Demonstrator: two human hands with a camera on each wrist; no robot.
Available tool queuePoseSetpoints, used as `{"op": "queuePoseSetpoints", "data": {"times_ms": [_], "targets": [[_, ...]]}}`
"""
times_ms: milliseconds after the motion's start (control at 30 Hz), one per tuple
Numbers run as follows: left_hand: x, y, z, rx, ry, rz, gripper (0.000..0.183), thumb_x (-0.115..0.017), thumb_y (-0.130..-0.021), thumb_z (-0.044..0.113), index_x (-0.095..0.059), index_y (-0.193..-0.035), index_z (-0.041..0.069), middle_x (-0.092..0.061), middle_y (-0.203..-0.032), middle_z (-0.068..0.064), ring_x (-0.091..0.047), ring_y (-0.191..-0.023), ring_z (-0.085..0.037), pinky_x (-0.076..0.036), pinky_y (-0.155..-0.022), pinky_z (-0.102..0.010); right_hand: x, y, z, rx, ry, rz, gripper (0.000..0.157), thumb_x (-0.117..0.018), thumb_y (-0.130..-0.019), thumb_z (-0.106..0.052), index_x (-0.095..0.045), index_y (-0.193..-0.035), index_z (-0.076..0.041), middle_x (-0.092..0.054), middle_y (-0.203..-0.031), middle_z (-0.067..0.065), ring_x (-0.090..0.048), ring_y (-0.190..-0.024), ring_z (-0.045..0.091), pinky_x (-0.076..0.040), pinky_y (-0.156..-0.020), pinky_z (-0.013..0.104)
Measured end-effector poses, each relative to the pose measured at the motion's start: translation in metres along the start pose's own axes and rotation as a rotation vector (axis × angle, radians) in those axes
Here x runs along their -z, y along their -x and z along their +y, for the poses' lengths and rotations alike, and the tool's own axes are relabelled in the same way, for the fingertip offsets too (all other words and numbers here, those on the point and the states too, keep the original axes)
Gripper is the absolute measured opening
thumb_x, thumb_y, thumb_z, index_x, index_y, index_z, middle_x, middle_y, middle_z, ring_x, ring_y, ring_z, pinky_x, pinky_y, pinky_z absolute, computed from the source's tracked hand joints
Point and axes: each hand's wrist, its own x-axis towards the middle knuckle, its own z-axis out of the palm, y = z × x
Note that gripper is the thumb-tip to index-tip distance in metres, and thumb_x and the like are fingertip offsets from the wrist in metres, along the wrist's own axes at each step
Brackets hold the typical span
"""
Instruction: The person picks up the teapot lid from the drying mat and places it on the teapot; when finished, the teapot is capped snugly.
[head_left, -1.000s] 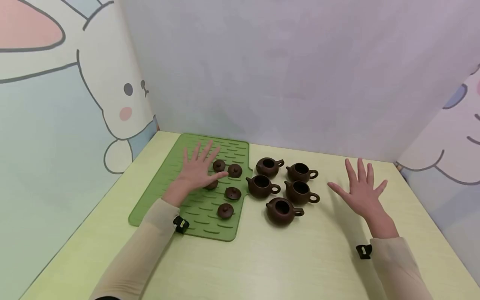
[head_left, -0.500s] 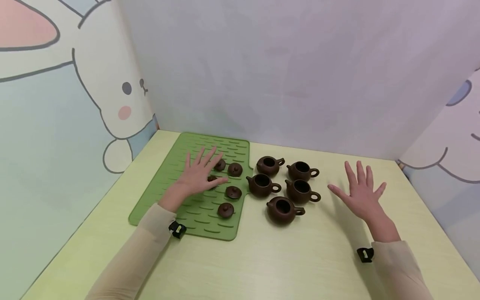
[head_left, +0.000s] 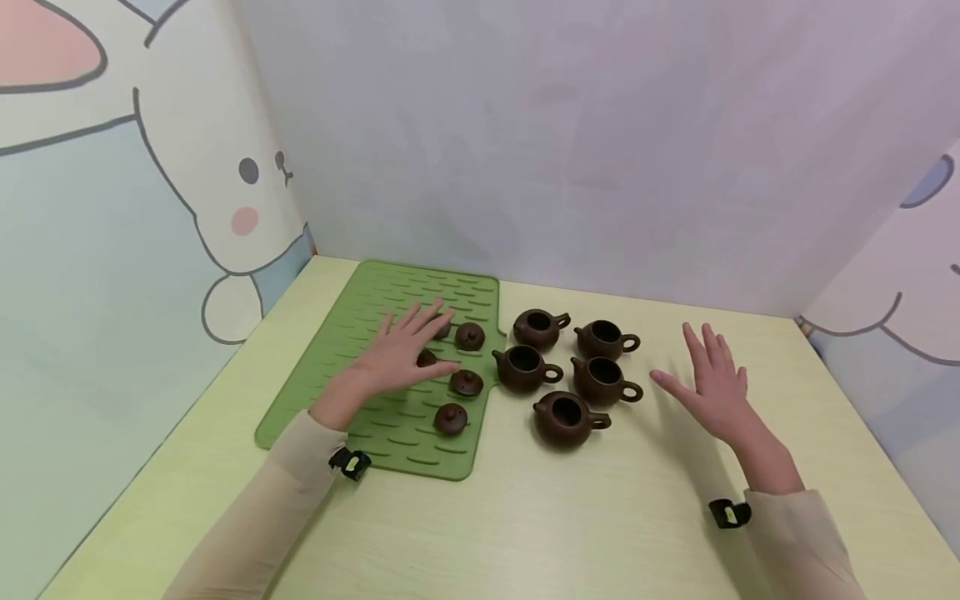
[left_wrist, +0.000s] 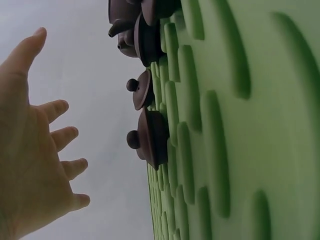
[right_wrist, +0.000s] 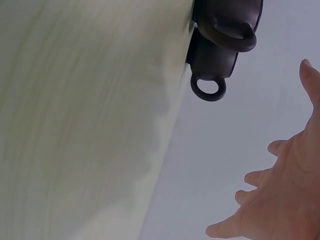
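Hands spread above lids and lidless teapots

Teapot lids (head_left: 467, 382), small brown clay domes with round knobs, lie on a green ribbed silicone mat (head_left: 352, 358) at the left of the pale yellow-green tabletop (head_left: 525, 517). One sits at the mat's near part (head_left: 451, 417), one at the far right (head_left: 470, 336), and two more are partly hidden under the left hand (head_left: 401, 354). That hand hovers flat over the lids, fingers straight and fanned, holding nothing; the left wrist view shows a gap between palm and lids. Just right of the mat stand five squat, round-bellied brown teapots (head_left: 566, 419), uncovered, each with a loop handle and short spout, grouped close together. The right hand (head_left: 712, 392) floats beside them, near the handle of one pot (head_left: 604, 380), fingers extended and relaxed, gripping nothing. Cartoon-rabbit panels (head_left: 150, 208) wall the tabletop's sides.
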Motion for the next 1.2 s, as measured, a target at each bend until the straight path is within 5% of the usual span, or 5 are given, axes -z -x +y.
{"op": "queuePoseSetpoints", "data": {"times_ms": [300,600,867,1200], "targets": [[0.005,0.006,0.008,-0.03,0.033,-0.026,0.089,-0.059,-0.091,0.064,-0.02,-0.16,0.024,-0.012,-0.169,-0.003,-0.012,-0.156,-0.034,-0.004,-0.123,-0.065,0.003,0.004,-0.012,0.012,-0.14,-0.095,0.09,-0.059,-0.098,-0.041,-0.002,-0.161,-0.009,0.008,-0.166,0.025,0.001,-0.151,0.052,-0.014,-0.109,0.079],[0.002,0.012,0.009,-0.064,0.075,-0.078,0.086,-0.061,-0.088,0.065,-0.031,-0.157,0.024,-0.027,-0.165,-0.008,-0.025,-0.153,-0.032,-0.009,-0.122,-0.066,0.005,0.012,-0.025,0.004,-0.15,-0.146,0.089,-0.061,-0.098,-0.042,-0.008,-0.161,-0.009,0.005,-0.167,0.023,-0.011,-0.148,0.055,-0.021,-0.107,0.078],[0.004,0.019,0.012,-0.08,0.147,-0.128,0.08,-0.062,-0.09,0.062,-0.039,-0.154,0.019,-0.041,-0.158,-0.007,-0.039,-0.146,-0.033,-0.033,-0.119,-0.055,0.005,0.015,-0.032,0.039,-0.206,-0.169,0.082,-0.063,-0.098,-0.035,-0.019,-0.158,-0.002,-0.015,-0.161,0.03,-0.026,-0.142,0.054,-0.032,-0.107,0.072],[0.001,0.026,0.017,-0.073,0.207,-0.169,0.076,-0.067,-0.089,0.056,-0.045,-0.151,0.017,-0.051,-0.151,-0.001,-0.051,-0.137,-0.029,-0.042,-0.113,-0.05,0.005,0.021,-0.038,0.021,-0.249,-0.197,0.075,-0.067,-0.096,-0.035,-0.031,-0.154,-0.005,-0.032,-0.156,0.026,-0.043,-0.135,0.052,-0.04,-0.106,0.066]]}}
